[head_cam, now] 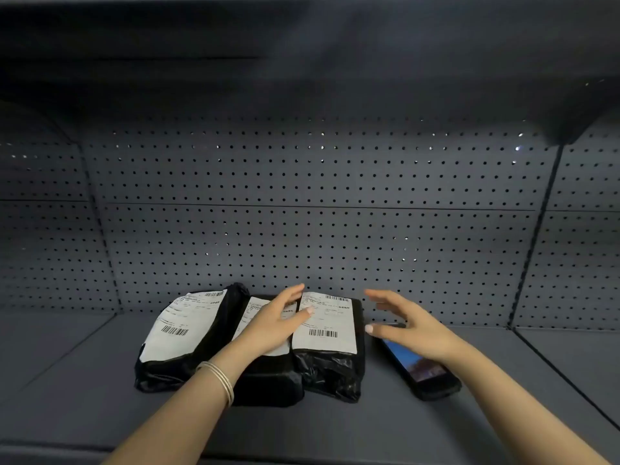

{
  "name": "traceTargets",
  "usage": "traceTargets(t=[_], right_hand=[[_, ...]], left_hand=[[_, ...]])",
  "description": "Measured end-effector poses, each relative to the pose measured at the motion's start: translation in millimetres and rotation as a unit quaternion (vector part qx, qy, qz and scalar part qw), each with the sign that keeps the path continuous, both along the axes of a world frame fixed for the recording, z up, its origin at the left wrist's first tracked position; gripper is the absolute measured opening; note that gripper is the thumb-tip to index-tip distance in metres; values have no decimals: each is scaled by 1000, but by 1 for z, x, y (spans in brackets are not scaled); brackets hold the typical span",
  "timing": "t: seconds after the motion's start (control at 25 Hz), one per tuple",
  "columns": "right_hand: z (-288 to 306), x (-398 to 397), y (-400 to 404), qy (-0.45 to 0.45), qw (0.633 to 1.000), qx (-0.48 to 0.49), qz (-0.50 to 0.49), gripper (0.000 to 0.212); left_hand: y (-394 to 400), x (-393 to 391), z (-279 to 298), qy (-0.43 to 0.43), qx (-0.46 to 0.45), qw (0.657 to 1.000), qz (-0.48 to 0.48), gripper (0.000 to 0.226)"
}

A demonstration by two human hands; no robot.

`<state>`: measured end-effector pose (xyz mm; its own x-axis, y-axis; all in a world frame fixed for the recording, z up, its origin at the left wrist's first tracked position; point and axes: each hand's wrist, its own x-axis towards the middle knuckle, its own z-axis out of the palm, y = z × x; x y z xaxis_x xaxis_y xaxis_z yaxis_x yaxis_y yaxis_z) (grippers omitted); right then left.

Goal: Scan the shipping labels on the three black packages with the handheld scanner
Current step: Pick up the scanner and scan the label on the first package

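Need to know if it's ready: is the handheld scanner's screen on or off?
On: the handheld scanner lies face up on the shelf, its screen lit blue.

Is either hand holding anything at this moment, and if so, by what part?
Nothing is held. The left hand is open over the middle package; the right hand is open above the scanner.

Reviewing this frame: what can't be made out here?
- Middle black plastic package: the left hand covers most of its white label.
- Black handheld scanner: the right hand hides its far end; screen blurred.
- Label text on the left package and right package: too small to read.
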<state>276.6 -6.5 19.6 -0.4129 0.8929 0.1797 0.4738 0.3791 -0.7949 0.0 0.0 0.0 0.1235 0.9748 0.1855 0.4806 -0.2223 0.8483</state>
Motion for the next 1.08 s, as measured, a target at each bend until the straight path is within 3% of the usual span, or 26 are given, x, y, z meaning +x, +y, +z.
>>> traceTargets(t=[0.28, 0.4, 0.52, 0.6, 0.72, 0.92, 1.0, 1.08], right_hand=[[-17, 18, 11, -54, 998, -23, -38, 62], [-17, 20, 11, -130, 988, -25, -78, 78], [-24, 18, 12, -285, 939, -108, -158, 114], [-24, 14, 9, -342, 902, -162, -207, 120], [-21, 5, 7, -378, 883, -170, -221, 92], [-25, 6, 18, -307, 894, -203, -255, 53], [-25, 8, 19, -313, 893, -201, -254, 42], [-20, 6, 15, -304, 892, -206, -265, 43]], left_hand=[[9, 9, -3, 41, -19, 998, 32, 40], [11, 12, -3, 18, -7, 999, 32, 41], [13, 18, 0, -29, -23, 998, 57, 61], [14, 22, 4, -55, -61, 994, 79, 68], [16, 24, 6, -53, -92, 991, 82, 68], [14, 21, 10, -12, -99, 994, 33, 52], [16, 20, 11, -46, -122, 991, 22, 55], [17, 20, 12, -122, -160, 979, 32, 58]])
